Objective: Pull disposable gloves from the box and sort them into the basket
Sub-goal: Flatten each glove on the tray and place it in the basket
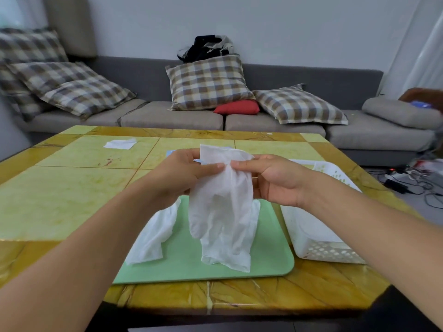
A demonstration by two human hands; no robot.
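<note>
Both forearms reach up from the bottom corners; at frame centre the left hand (182,173) and right hand (271,178) pinch one white glove (220,212) by its cuff, hanging over the green tray (271,255). The sorting step seems underway: next, the glove likely needs carrying right to the white basket (311,238), at the right of centre.

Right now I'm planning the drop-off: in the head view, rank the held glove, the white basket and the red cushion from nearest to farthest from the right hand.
1. Held glove: pinched by the right hand.
2. White basket: on the table, under the right wrist.
3. Red cushion: on the sofa beyond the table.
</note>
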